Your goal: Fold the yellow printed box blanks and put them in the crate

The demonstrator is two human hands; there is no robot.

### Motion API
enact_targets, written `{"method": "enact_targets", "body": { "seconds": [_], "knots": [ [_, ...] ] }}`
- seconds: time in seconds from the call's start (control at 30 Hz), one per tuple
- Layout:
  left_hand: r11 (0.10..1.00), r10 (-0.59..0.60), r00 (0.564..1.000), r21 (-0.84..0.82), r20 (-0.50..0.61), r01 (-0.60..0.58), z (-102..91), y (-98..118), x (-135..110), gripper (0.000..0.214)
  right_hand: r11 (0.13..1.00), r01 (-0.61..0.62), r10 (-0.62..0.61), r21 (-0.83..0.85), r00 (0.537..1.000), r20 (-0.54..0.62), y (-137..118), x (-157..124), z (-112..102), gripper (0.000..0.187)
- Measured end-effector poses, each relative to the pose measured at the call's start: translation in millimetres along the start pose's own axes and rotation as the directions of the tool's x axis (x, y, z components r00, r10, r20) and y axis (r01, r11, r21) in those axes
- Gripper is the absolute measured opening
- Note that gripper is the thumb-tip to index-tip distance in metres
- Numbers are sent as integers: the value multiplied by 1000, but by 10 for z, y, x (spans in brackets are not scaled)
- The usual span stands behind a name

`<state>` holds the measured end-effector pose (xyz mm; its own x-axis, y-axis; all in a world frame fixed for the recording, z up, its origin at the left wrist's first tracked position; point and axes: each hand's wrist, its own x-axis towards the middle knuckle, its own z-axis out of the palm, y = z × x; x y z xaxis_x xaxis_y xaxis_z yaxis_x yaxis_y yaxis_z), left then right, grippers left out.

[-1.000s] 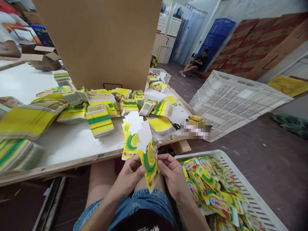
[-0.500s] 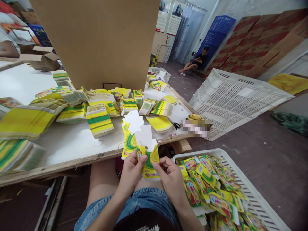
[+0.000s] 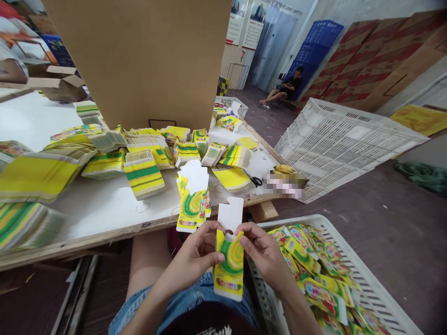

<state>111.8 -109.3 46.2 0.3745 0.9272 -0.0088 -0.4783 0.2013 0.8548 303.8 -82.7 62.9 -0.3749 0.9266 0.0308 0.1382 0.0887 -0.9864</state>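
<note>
A yellow and green printed carton [image 3: 228, 267] with its white top flaps raised is held upright over my lap. My left hand [image 3: 200, 251] grips its left edge, thumb on the front panel. My right hand [image 3: 260, 249] pinches the upper right edge, close to the notch at the mouth. Just beyond, a small pile of similar cartons [image 3: 190, 204], white flaps pointing away, lies at the table's front edge. To my right, a white plastic basket [image 3: 328, 225] holds many yellow and green cartons [image 3: 321, 293].
Bundles of flat cartons [image 3: 144, 174] cover much of the white table [image 3: 104, 202]. A large cardboard sheet [image 3: 146, 65] stands behind them. Black scissors [image 3: 256, 180] and bananas [image 3: 284, 169] lie at the right. White crates [image 3: 342, 144] stand beyond, and a person [image 3: 288, 86] sits farther back.
Both hands have moved right and slightly down with the carton, away from the pile. The carton now stands more upright, its mouth showing, and my right hand has shifted to its upper edge.
</note>
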Motion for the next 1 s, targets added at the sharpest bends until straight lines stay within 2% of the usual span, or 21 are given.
{"method": "enact_targets", "body": {
  "seconds": [0.1,0.17,0.2,0.27,0.3,0.37,0.4,0.47,0.53,0.6,0.7,0.87,0.93,1.0],
  "knots": [
    [1000,-18,1000,4,-5,18,19,-21,0,54,990,76,-84,-118,995,-62,15,25,-7,21],
    [999,-13,1000,31,-5,13,12,-33,7,73,993,86,-96,-78,987,-128,34,43,16,14],
    [999,-13,1000,46,1,12,3,-37,13,77,996,76,-81,-37,983,-165,42,50,24,17],
    [997,-7,1000,76,2,6,-18,-49,31,68,998,68,-69,-12,974,-215,46,58,14,27],
    [995,4,1000,98,-13,-2,-27,-58,42,60,995,89,-97,-45,970,-222,41,59,-5,26],
    [985,37,997,170,-70,-25,-35,-87,64,50,981,135,-160,-138,968,-194,19,54,-57,28],
    [976,56,993,214,-100,-33,-32,-105,73,48,978,128,-154,-162,975,-163,6,49,-82,31],
    [954,86,988,296,-131,-44,-12,-141,88,48,985,28,-46,-172,994,-102,-13,42,-109,31],
    [943,95,988,328,-124,-49,19,-163,97,48,977,-100,87,-189,993,-74,-11,42,-97,36],
    [949,87,991,313,-103,-51,46,-160,104,48,960,-142,118,-242,987,-113,6,51,-61,36],
    [973,65,993,229,-99,-41,54,-118,119,49,933,-132,73,-336,981,-182,35,65,-4,30],
    [992,10,987,126,-158,10,67,-78,148,53,938,-77,34,-338,991,-132,42,47,47,37],
    [992,8,989,129,-147,11,112,-90,158,53,927,-45,-15,-371,987,-158,35,41,42,33],
    [976,25,994,218,-108,-1,154,-96,155,51,915,-27,-48,-403,984,-174,28,34,-17,28]
  ]
}}
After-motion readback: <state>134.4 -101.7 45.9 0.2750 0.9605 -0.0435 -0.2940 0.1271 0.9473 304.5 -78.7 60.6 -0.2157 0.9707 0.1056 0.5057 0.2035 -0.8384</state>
